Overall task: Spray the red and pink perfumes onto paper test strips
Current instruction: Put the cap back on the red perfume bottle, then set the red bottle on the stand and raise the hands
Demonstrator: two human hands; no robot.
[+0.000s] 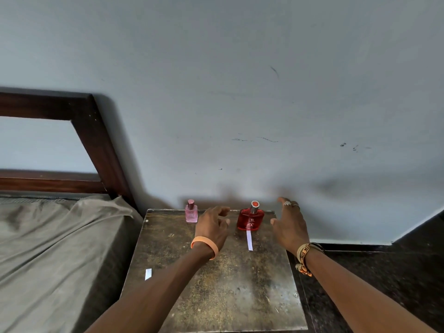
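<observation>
Both hands reach toward the red perfume bottle [250,218], which stands upright near the back edge of the worn surface [216,296], close to the wall; the left hand [212,228] hovers just to its left with fingers [224,211] loosely curled and apart, holding nothing; the right hand [289,224] hovers just to its right, fingers spread open, also empty. The step in hand looks like taking up the red bottle; done well, one hand would grip the body low and firmly (the glass looks smooth and rounded) while a fingertip settles on the nozzle, and the other hand lifts a strip clear of the surface so the spray lands on paper and not on wood. Counted: two bottles, the red one and a smaller pink perfume bottle [191,211] standing upright to its left, well apart; two paper test strips, one strip [249,240] lying just in front of the red bottle, another strip [148,274] near the left edge.
</observation>
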